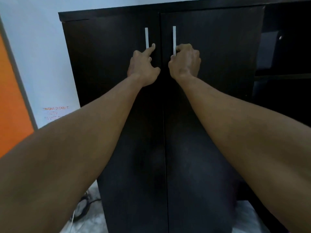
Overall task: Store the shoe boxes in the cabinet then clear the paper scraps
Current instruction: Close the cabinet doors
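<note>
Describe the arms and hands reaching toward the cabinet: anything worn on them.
Both forearms are bare as far as the frame shows, with no sleeves visible. The left hand and right hand wear no gloves; no watch, bracelet or ring is visible.

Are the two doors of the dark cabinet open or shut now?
Shut: both doors lie flush, only a thin seam between them, no inside visible.

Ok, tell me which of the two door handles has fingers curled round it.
The right-door handle: the right hand curls its fingers round its lower end. At the left-door handle, the left hand only reaches one extended finger to its lower end.
</note>
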{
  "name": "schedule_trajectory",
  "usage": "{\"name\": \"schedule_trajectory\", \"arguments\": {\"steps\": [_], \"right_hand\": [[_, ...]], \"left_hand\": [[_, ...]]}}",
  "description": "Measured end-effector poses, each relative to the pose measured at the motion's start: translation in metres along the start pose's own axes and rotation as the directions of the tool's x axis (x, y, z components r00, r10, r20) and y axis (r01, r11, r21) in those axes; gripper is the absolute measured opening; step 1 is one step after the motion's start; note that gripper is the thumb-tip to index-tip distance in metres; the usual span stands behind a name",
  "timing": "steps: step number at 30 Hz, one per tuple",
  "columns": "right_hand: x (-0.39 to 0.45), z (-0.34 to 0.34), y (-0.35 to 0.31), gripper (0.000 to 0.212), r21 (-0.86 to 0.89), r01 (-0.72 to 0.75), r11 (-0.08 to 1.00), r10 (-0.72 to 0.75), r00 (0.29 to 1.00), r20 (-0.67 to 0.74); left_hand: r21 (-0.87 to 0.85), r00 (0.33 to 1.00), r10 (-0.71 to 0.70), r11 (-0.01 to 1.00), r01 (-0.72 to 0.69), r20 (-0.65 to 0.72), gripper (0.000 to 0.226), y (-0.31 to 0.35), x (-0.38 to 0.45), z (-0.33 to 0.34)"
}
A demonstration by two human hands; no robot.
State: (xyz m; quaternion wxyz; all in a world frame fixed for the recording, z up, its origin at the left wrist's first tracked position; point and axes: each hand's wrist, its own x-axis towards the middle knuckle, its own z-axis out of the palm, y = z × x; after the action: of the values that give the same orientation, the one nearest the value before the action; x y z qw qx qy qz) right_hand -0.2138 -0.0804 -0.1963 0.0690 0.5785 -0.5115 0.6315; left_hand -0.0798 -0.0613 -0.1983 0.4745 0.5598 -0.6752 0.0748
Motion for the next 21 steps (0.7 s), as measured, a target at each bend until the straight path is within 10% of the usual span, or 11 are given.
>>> {"name": "schedule_trajectory", "arguments": {"steps": [21], "right_hand": [[-0.034,0.009,0.003,0.062,-0.045,0.0,0.999,0.003,0.996,0.087]], "left_hand": [[0.059,0.983,0.137,0.988,-0.145,0.12,0.088,-0.035,-0.033,0.037]]}}
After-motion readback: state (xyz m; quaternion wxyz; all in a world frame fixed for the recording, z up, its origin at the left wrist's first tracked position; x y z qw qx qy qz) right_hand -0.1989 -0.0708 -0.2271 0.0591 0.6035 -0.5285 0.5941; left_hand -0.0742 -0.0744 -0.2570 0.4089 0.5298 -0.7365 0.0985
